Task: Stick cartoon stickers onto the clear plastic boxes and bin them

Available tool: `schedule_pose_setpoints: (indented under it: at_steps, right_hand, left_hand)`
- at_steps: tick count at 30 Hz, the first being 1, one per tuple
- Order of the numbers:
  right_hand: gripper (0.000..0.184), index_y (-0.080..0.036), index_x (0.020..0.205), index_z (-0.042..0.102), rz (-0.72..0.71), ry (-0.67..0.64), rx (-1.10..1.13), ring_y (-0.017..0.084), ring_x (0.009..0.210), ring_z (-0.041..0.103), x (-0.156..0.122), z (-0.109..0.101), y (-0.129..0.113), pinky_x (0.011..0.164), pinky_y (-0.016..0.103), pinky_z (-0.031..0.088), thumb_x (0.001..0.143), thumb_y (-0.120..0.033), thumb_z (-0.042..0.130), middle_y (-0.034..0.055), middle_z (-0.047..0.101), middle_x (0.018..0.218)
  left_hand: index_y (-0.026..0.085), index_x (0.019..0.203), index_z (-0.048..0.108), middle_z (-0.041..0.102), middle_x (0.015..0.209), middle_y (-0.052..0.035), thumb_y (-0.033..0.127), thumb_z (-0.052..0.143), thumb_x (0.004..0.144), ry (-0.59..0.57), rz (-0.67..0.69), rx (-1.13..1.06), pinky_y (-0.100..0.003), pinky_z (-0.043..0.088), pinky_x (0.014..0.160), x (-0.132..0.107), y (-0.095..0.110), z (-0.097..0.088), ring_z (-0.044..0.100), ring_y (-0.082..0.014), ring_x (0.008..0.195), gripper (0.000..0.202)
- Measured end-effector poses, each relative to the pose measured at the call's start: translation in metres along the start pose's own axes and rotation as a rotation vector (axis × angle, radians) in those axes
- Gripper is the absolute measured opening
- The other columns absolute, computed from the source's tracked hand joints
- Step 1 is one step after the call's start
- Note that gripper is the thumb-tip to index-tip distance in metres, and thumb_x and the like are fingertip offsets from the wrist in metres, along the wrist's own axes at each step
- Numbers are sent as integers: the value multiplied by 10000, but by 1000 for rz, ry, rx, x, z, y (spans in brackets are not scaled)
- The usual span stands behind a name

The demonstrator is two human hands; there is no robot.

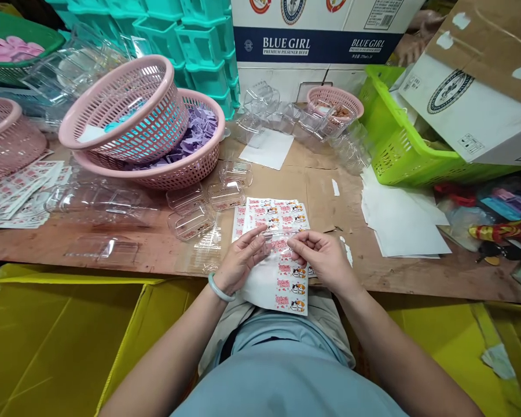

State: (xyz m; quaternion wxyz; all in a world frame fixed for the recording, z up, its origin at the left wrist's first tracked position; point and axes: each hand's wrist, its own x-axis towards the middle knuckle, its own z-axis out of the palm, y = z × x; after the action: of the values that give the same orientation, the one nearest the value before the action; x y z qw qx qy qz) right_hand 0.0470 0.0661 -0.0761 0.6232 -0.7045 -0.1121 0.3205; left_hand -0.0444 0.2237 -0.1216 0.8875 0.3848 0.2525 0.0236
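Note:
Between my hands, above a sheet of cat stickers [292,288], is a small clear plastic tray [276,236]. My left hand [245,258] grips its left end between thumb and fingers. At the other end, my right hand [323,255] is closed in a pinch at the tray's edge; whether a sticker is also in that pinch is hidden. The sticker sheet has pink lettering, and its peeled left part is blank white. It hangs over the table edge toward my lap, with more sheets beneath. Several similar clear trays [191,223] lie left of the sheets, some with stickers.
Pink baskets [200,168] with purple and blue pieces stand at the left, near sticker sheets [30,194]. Teal crates [200,46] and a beer carton [304,43] rise behind. A green basket [399,145] and white paper [403,226] lie right. Another person's hand [410,49] shows behind.

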Motion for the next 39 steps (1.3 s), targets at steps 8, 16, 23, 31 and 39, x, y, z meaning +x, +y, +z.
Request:
schedule_pose_setpoints:
  at_steps: [8,16,23,31,39]
  right_hand:
    - [409,-161,710,666,8,-2,-74,78,433,463,4,1,-7,425,208,371,634,-547,778,-11,619,538]
    - [404,-160,723,673,-9,-14,-140,94,467,483,7,2,-4,448,216,348,670,-553,749,6,643,573]
    - [349,-177,757,678,-91,-6,-220,138,543,569,8,3,2,505,239,399,745,-525,701,7,645,604]
    - [250,-204,846,630,-445,285,-813,158,582,542,-3,7,8,600,280,404,853,-454,622,28,618,666]
    - [940,-248,1416,269,-156,301,-356,171,738,629,-3,1,32,712,347,541,679,-597,737,142,552,1245]
  left_hand:
    - [218,1147,686,666,1133,-61,318,773,747,-24,8,7,-271,525,813,0,0,-1,646,-134,882,422]
    - [220,1138,690,673,1121,-54,311,770,750,-27,10,8,-262,527,796,0,0,-1,634,-132,894,406]
    - [198,1148,672,669,1097,-62,308,790,726,-16,14,-2,-278,519,819,-2,0,1,640,-144,897,452]
    - [206,1157,605,679,1014,-38,303,797,712,57,128,176,-282,500,849,-2,-9,8,632,-157,937,494]
    - [230,1188,591,681,1081,-49,317,778,736,59,188,153,-272,496,872,-11,-12,17,640,-162,972,496]
